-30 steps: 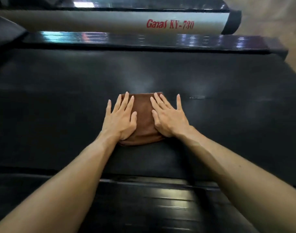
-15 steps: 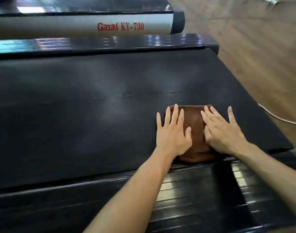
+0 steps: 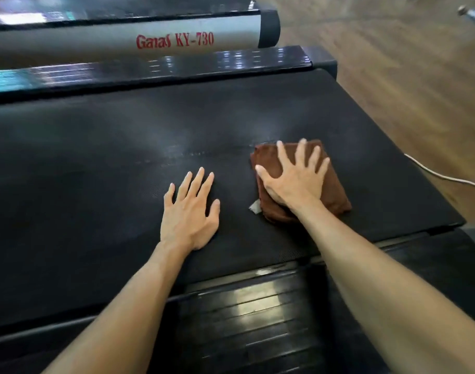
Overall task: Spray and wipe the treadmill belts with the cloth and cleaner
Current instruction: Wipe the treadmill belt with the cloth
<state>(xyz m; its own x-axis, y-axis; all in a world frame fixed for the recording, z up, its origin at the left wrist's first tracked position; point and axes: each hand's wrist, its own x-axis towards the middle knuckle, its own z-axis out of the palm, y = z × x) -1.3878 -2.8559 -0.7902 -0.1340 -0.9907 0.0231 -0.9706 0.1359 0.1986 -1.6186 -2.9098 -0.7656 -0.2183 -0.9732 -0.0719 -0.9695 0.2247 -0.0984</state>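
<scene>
So the cloth (image 3: 301, 179) is a folded brown pad sitting right of centre in the frame, flat on the belt (image 3: 95, 163), with its long axis running from upper left to lower right. The right hand (image 3: 293, 179) is planted on top of it, palm down, fingers spread and straight, pressing rather than grabbing. A little white tag pokes out at the cloth's lower left corner.

The left hand (image 3: 190, 209) is off the cloth, flat on the bare belt just left of it, fingers straight and slightly fanned, holding nothing. Looks like it's just bracing.

The bit that matters for the next stroke: the cloth sits close to the belt's right end, and nearly all the uncovered belt stretches off to the left of the frame. I'd guess the wipe has to go leftward, and the left hand is parked right in that lane, so it either lifts or slides along ahead. The right hand is the only one on the cloth, so it's doing the work.

Other stuff around: a glossy black side rail (image 3: 176, 66) along the top of the belt, a grey tube reading "Ganas KY-730" behind it, a ribbed black rail (image 3: 258, 319) at the bottom, wood floor (image 3: 393, 76) at upper right and a white cable (image 3: 447, 178) at the right edge. No cleaner bottle in view.
</scene>
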